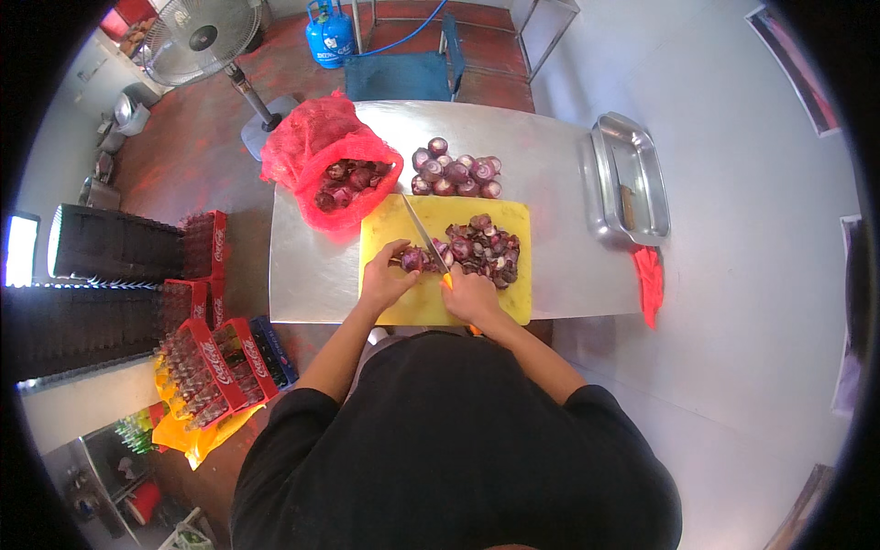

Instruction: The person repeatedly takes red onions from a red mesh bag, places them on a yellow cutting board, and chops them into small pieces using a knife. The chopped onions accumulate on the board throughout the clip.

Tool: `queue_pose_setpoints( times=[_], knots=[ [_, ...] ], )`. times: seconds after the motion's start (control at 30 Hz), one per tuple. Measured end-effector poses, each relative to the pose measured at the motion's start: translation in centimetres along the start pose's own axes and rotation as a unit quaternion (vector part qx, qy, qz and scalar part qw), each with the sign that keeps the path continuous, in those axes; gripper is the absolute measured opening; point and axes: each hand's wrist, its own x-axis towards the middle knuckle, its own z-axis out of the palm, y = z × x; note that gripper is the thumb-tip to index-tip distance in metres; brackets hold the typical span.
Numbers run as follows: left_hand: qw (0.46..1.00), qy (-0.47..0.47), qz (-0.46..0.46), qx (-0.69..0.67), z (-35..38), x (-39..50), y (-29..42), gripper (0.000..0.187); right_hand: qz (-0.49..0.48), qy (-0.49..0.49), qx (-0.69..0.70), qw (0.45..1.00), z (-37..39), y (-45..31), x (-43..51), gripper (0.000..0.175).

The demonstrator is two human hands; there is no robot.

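My right hand [471, 295] grips the orange handle of a kitchen knife [423, 230], whose blade points away from me to the upper left. Beside the blade, my left hand [388, 276] curls its fingers and thumb around a red onion [413, 259]. Both hands are over a yellow cutting board [392, 309]. A heap of onion skins and cut ends [491, 254] covers the board's right part. Past its far edge sits a group of trimmed red onions [455, 170]. A red mesh sack [309, 137] lies at the left with its mouth towards me, unpeeled onions [340, 189] showing inside.
The board rests on a stainless steel table [570, 282]. At its right end, against the wall, stands a deep metal pan [608, 199] with a red cloth [647, 282] hanging below. Bottle crates [213, 364], a pedestal fan [240, 82], a blue chair [399, 75] and a gas cylinder [328, 34] surround it.
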Motion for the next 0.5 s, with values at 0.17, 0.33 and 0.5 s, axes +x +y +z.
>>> queue_pose_setpoints(
  times=[0.17,0.33,0.5],
  knots=[
    [0.998,0.047,-0.001,-0.033,1.6,-0.3,-1.1,0.058,-0.034,-0.004,0.003,0.999,0.0,0.2,-1.4,0.041],
    [0.997,0.071,0.002,-0.027,2.4,-0.5,-1.7,0.054,-0.037,-0.028,0.002,0.999,0.1,-0.2,-1.5,0.041],
    [0.996,0.084,0.008,-0.012,2.6,-0.4,-1.2,0.049,-0.003,-0.057,-0.002,0.998,-0.7,-0.7,-1.2,0.04]
  ],
)
